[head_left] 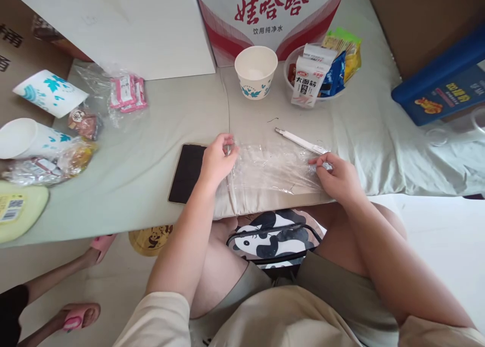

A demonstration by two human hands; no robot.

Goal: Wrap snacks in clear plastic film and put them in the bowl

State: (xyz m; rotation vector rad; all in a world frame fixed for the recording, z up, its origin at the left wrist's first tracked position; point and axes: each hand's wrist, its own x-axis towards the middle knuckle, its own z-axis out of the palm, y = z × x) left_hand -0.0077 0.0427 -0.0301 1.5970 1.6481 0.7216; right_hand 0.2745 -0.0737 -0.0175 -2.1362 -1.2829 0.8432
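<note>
Fingers of our left hand (216,161) pinch the nine o'clock end of the clear plastic film (271,170), laid at twelve o'clock from us, while our right hand (339,179) clamps its three o'clock end, and this likely spreading step next calls for an even pull.

a dark phone (184,174) lay on the cloth-covered tabletop (125,175). farther back, a paper cup (257,77) with blue-green leaves stood near a clear bowl (290,88) of snack packets (308,82), before a white box (273,13) with red lettering. pink wrappers (128,93) rested at the left, and a blue package (439,94) sat at the right. pink slippers (73,319) showed on the floor (94,291).
</note>
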